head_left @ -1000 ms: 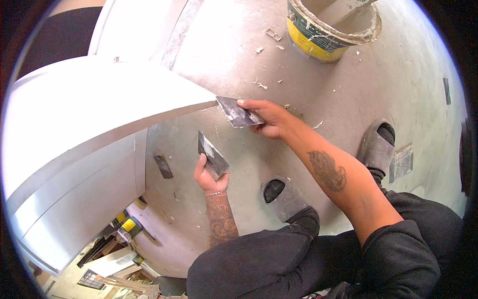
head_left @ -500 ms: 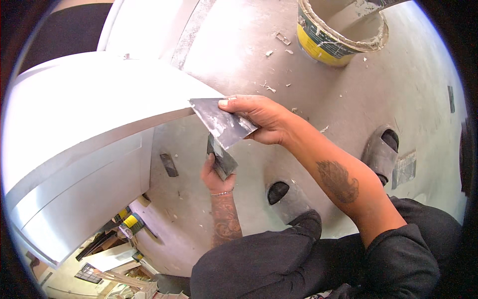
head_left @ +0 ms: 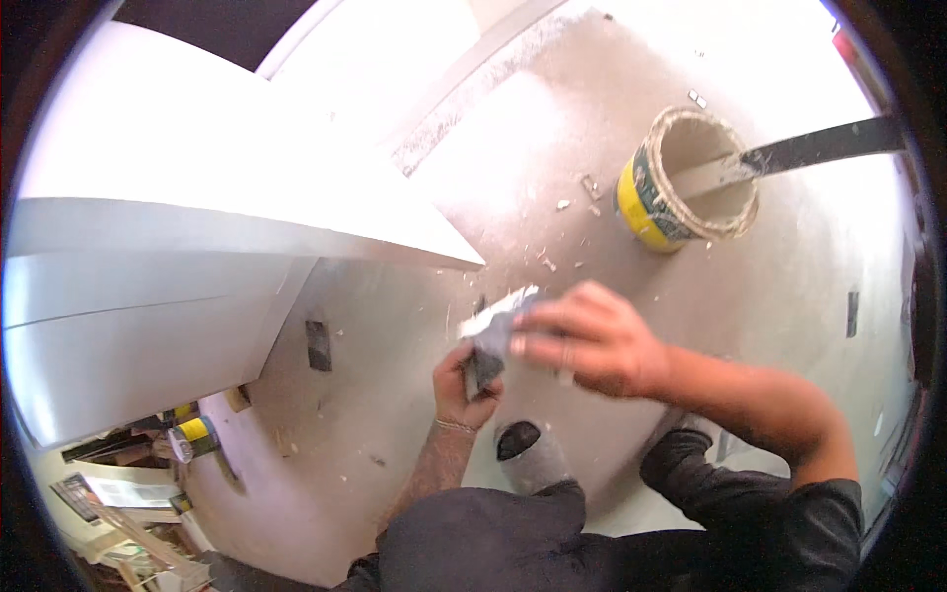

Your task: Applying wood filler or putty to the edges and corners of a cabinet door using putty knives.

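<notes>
My left hand (head_left: 464, 397) grips a dark flat putty scraper (head_left: 482, 375) beside the corner of a white panel, above the floor. My right hand (head_left: 602, 345), blurred by motion, holds a second putty scraper (head_left: 496, 331), a flat grey metal blade. Its thumb and fingers pinch one edge. The two blades meet or overlap between my hands; the blur hides whether they touch. White paste shows along the upper edge of the blades. The white panel (head_left: 247, 237) reaches in from the left, its corner just beyond my hands.
An open bucket (head_left: 636, 212) with a paste-smeared rim stands at the far right, a long flat stick (head_left: 819, 148) leaning out of it. Dried scraps litter the floor. A yellow-labelled can (head_left: 193, 438) and wood pieces (head_left: 128, 538) lie at lower left. My slippered foot (head_left: 533, 464) is below my hands.
Both hands have moved away from the panel's edge toward me, the right blade now at the left one. My view has shifted, so the whole bucket rim shows.
</notes>
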`<action>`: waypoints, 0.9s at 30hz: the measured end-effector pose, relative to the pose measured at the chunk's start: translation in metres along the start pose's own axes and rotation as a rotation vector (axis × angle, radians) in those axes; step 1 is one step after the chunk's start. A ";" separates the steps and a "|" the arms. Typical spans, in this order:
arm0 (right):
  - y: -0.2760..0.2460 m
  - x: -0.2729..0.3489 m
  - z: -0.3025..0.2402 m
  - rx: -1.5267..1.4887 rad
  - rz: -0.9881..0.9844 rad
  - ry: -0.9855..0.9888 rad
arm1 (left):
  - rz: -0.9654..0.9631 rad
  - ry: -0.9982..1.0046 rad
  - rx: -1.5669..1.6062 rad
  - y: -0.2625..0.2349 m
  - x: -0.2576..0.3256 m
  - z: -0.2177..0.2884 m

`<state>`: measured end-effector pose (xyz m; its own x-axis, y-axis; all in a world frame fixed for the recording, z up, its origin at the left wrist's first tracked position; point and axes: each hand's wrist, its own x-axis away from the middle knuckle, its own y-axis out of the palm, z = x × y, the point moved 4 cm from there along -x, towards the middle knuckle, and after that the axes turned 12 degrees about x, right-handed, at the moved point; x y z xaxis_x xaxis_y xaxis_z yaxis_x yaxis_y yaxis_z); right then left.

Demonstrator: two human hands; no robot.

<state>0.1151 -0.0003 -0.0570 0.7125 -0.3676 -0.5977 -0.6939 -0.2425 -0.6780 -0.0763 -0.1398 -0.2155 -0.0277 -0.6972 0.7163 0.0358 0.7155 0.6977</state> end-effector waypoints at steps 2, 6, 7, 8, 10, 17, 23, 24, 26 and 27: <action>0.000 0.014 -0.016 0.007 -0.197 -0.054 | -0.063 -0.104 0.029 0.019 0.000 -0.022; -0.014 0.068 0.016 0.212 -0.537 0.213 | -0.025 -0.136 0.016 0.028 0.007 -0.024; -0.024 0.072 0.019 0.222 -0.579 0.252 | -0.083 -0.021 -0.181 0.043 0.010 -0.014; -0.038 0.070 0.016 0.238 -0.626 0.292 | -0.141 0.090 -0.376 0.058 0.013 -0.011; -0.060 0.052 -0.002 0.244 -0.578 0.206 | -0.171 0.116 -0.401 0.076 0.013 -0.015; -0.040 0.031 -0.007 0.373 -0.559 -0.203 | -0.169 0.026 -0.541 0.107 0.032 -0.043; -0.045 0.018 0.036 0.301 -0.543 0.027 | -0.153 0.107 -0.605 0.098 0.039 -0.052; -0.046 0.019 0.031 0.285 -0.538 0.003 | -0.141 0.133 -0.599 0.095 0.033 -0.049; -0.042 0.024 0.007 0.194 -0.514 -0.209 | -0.041 0.171 -0.598 0.091 0.028 -0.037; -0.037 0.024 -0.002 0.064 -0.566 -0.207 | -0.028 0.155 -0.588 0.094 0.030 -0.034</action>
<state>0.1577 -0.0020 -0.0455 0.9791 -0.0133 -0.2030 -0.1979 -0.2927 -0.9355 -0.0394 -0.0949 -0.1284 0.1073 -0.7455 0.6579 0.5838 0.5828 0.5652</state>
